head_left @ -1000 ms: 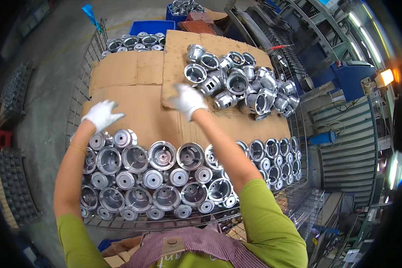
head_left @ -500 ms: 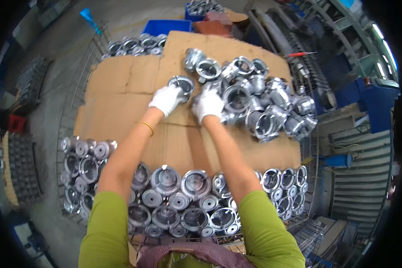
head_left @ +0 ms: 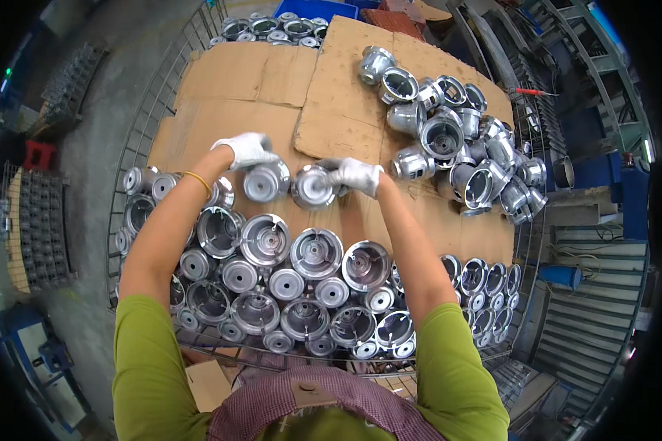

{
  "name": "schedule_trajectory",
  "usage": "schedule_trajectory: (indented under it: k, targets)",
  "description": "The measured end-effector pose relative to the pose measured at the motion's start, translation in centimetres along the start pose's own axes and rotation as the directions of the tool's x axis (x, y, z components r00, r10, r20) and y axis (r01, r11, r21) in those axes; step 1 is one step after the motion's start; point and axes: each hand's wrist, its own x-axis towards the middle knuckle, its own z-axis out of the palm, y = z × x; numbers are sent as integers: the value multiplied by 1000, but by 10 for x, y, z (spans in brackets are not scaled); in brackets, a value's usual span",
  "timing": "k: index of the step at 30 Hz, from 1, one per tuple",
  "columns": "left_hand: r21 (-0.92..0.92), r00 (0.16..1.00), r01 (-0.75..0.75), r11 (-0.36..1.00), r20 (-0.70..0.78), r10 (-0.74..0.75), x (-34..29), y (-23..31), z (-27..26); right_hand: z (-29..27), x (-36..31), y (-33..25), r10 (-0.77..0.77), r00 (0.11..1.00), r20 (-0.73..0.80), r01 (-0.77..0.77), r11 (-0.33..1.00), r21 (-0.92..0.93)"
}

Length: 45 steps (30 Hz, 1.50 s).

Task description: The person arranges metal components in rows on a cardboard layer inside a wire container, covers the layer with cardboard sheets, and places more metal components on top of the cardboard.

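Left grip (head_left: 248, 151) and right grip (head_left: 354, 176) have swung from the jumbled pile (head_left: 442, 138) toward the rows (head_left: 315, 253).
Left is clamped on one metal cup (head_left: 265, 184), right on a second cup (head_left: 312, 191).

My fingers (head_left: 336, 177) are covered in matt white cloth gloves (head_left: 243, 148); the round silver metal housings (head_left: 265, 183) look glossy and smooth, the flat brown cardboard sheets (head_left: 224, 121) matt and papery, my checked purple cloth apron (head_left: 261, 411) matt.
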Motion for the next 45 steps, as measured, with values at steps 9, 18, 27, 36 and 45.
schedule_trajectory:
  k: [9, 18, 27, 36, 45]
  targets:
    - [310, 940, -222, 925, -184, 287, -50, 18, 15, 56, -7, -40, -139, 966, -217, -12, 818, -575]
    - [306, 955, -225, 925, -119, 271, -55, 20, 39, 89, -24, -18, -158, 970, -187, 18, 807, -590]
    - [492, 993, -99, 865, 102, 56, -44, 86, -4, -7, -105, -11, -512, 645, -568, -56, 709, -703]
    - [182, 866, -183, 966, -435, 246, 91, 273, 93, -129, -146, 28, -385, 562, -733, -521, 524, -674]
    - [151, 790, -325, 934, -500, 355, 22, 218, 42, -91, -215, -6, -317, 574, -755, 155, 947, -280]
